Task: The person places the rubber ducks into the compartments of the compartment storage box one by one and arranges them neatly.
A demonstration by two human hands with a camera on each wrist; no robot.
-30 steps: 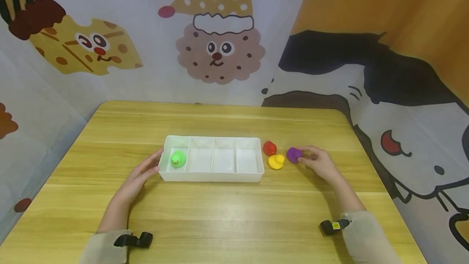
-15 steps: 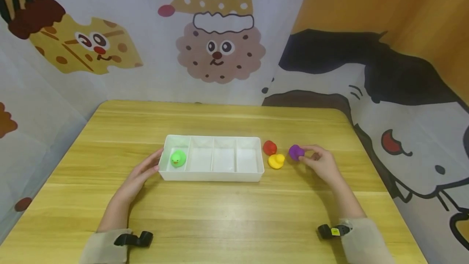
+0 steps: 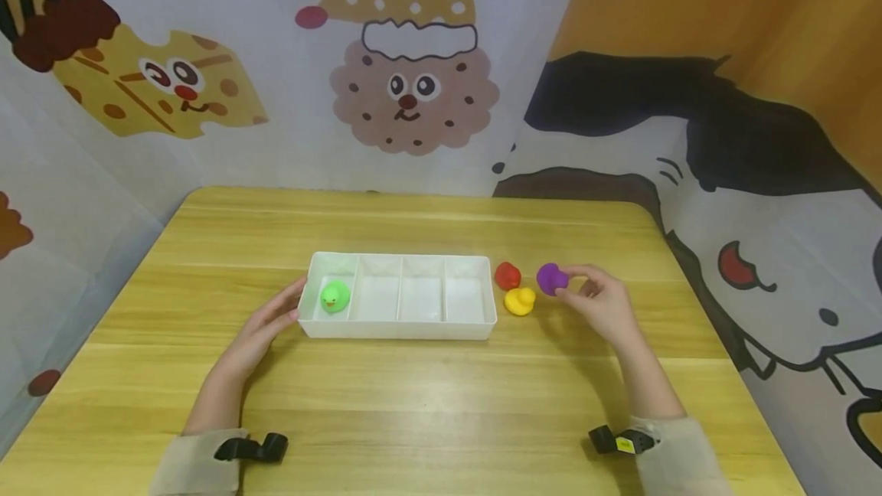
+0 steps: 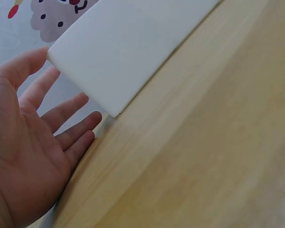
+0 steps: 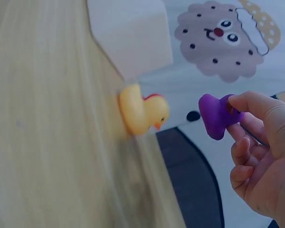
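Observation:
A purple rubber duck (image 3: 550, 279) is pinched between the thumb and fingers of my right hand (image 3: 601, 306), lifted off the table in the right wrist view. Just left of it sit a yellow rubber duck (image 3: 519, 301) and a red one (image 3: 507, 275), close together at the right end of a white tray (image 3: 396, 330). A green rubber duck (image 3: 335, 296) lies in the leftmost of the tray's compartments. My left hand (image 3: 258, 335) touches the tray's left end with its fingertips, the fingers loosely extended, as the left wrist view (image 4: 33, 137) shows.
The wooden table (image 3: 427, 412) stretches around the tray on all sides. Behind it hangs a printed curtain (image 3: 276, 167) with cartoon figures. Black wrist cameras are strapped at both sleeves (image 3: 678, 450).
My right hand has raised the purple duck from the table, shifting it slightly right, then back left. The left hand and the tray stay in place.

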